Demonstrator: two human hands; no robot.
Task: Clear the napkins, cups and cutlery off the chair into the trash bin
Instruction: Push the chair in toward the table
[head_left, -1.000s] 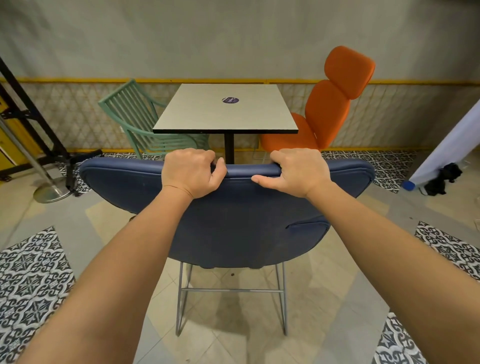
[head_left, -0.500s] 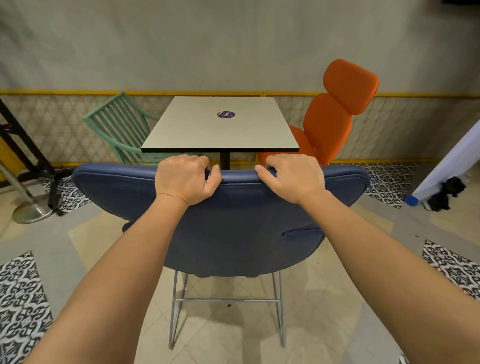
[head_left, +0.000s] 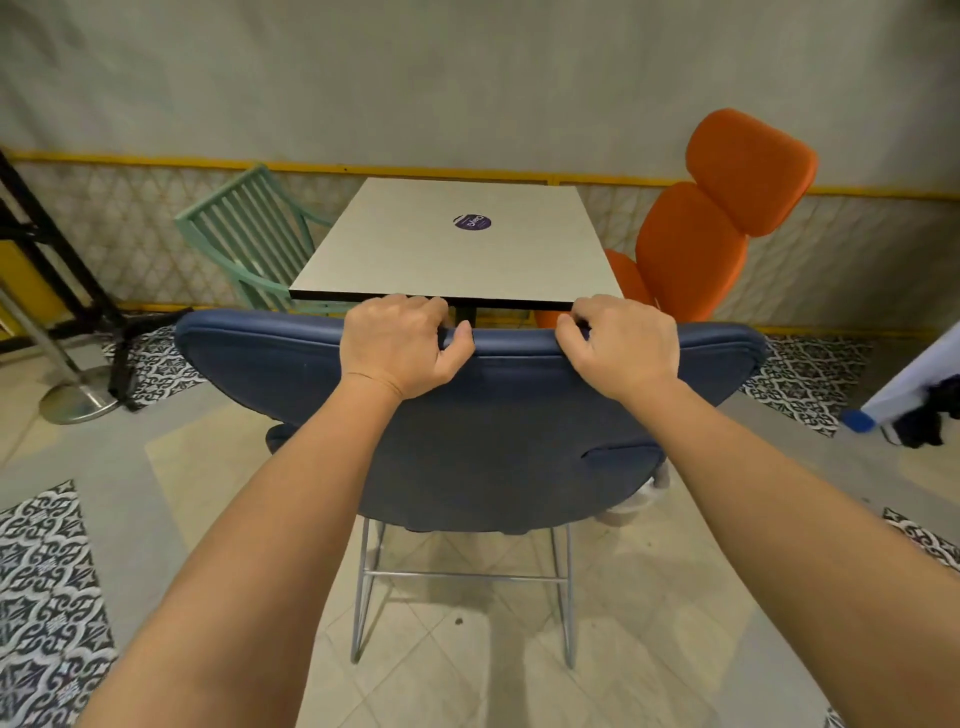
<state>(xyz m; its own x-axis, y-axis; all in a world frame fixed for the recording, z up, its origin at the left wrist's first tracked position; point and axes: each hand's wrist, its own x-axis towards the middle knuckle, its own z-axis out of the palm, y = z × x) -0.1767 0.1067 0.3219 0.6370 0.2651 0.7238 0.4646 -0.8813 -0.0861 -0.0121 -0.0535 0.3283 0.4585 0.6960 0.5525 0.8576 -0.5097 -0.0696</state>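
A blue padded chair (head_left: 488, 441) on a metal sled frame stands in front of me, its back toward me. My left hand (head_left: 397, 345) grips the top edge of the backrest, fingers curled over it. My right hand (head_left: 621, 345) grips the same edge further right. The seat is hidden behind the backrest. A bit of something white (head_left: 636, 501) peeks out below the chair's right side; what it is cannot be told. No trash bin is in view.
A square grey table (head_left: 457, 249) with a purple sticker stands just beyond the chair. A green slatted chair (head_left: 249, 239) is at its left, an orange chair (head_left: 717, 218) at its right. A metal stand base (head_left: 72, 400) sits at left, a white panel (head_left: 919, 379) at right.
The blue chair and both hands now sit closer to the table, the backrest nearly under the table's front edge. The view has tilted so the table appears lower and nearer.
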